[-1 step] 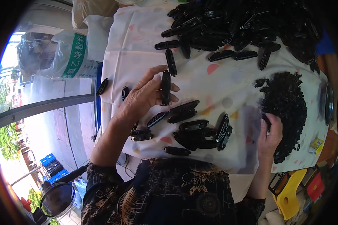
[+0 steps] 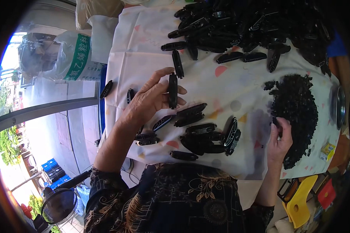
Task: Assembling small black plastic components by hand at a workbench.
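Note:
My left hand (image 2: 153, 93) grips a long, narrow black plastic part (image 2: 173, 91) between thumb and fingers, holding it upright above the cloth. Just beyond its top end lies a similar black part (image 2: 177, 64). At the right, my right hand (image 2: 280, 141) pinches a small black piece (image 2: 275, 122), partly hidden by the fingers. That hand is at the left edge of a heap of small black pieces (image 2: 295, 108). Between my hands, nearer my body, lie several more long black parts (image 2: 202, 139), some with a silvery open-work pattern on one side.
A large pile of long black parts (image 2: 241, 27) covers the far side of the patterned tablecloth (image 2: 245, 89). A round metal dish (image 2: 340, 106) and a small yellow box (image 2: 327, 152) stand at the right. Plastic bags (image 2: 76, 56) are at the far left, by a window frame (image 2: 47, 110).

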{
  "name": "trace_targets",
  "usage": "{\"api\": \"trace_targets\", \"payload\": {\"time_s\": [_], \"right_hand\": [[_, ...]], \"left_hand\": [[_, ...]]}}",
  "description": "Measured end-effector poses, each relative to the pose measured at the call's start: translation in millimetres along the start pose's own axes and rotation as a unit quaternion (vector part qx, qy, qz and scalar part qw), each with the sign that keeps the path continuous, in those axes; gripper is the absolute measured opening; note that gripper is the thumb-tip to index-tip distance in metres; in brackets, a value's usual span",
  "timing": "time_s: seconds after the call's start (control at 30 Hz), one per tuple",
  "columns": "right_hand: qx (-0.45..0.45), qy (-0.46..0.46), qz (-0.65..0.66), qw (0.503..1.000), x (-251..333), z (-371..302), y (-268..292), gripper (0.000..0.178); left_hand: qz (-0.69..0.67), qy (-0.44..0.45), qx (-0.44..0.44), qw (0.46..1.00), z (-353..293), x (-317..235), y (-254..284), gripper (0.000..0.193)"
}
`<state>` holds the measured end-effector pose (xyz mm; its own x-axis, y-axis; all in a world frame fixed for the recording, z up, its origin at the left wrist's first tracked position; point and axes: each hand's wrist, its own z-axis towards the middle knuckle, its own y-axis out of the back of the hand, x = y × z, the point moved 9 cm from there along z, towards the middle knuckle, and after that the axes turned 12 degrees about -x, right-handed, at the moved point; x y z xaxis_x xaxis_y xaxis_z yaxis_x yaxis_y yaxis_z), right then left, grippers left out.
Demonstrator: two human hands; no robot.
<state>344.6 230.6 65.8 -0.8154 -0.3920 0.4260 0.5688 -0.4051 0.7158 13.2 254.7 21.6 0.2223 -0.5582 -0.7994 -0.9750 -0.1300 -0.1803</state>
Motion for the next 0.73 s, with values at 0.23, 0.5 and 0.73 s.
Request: {"api": "trace_targets", "payload": {"time_s": [0.23, 0.5, 0.73], "right_hand": [[-0.015, -0.466, 0.527, 0.711, -32.8, -46.6, -23.2, 0.017], [0.018, -0.510, 0.539, 0.670, -13.7, -49.2, -35.3, 0.023], [0.018, -0.532, 0.523, 0.666, -15.8, -58.1, -42.7, 0.023]], "left_hand": [[0.026, -0.023, 0.000, 0.999, -10.3, -1.2, -0.9, 0.061], [0.447, -0.207, -0.082, 0.867, 8.5, -29.1, 36.8, 0.045], [0.593, -0.187, -0.124, 0.774, 33.3, -51.7, -27.7, 0.041]]}}
